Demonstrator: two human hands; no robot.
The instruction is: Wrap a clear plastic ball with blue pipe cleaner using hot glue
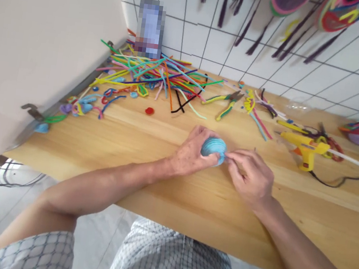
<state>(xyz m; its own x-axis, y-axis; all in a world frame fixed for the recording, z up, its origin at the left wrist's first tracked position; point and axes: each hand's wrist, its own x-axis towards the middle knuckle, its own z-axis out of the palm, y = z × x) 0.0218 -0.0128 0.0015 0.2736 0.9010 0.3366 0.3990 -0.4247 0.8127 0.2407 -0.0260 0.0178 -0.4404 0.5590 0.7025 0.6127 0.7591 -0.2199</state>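
Note:
My left hand [193, 152] is curled around a light blue coiled pipe-cleaner dome [213, 147], holding it just above the wooden table [129, 163]. My right hand [251, 177] pinches the dome's right edge between thumb and fingertips. Both hands meet over the middle of the table. The underside of the dome is hidden by my fingers.
A heap of coloured pipe cleaners [154, 76] lies at the back left. Pliers [226, 101] sit behind my hands. A yellow glue gun [303, 147] with its cord rests to the right. A small red piece [150, 111] lies loose. Woven pieces hang on the tiled wall [278, 37].

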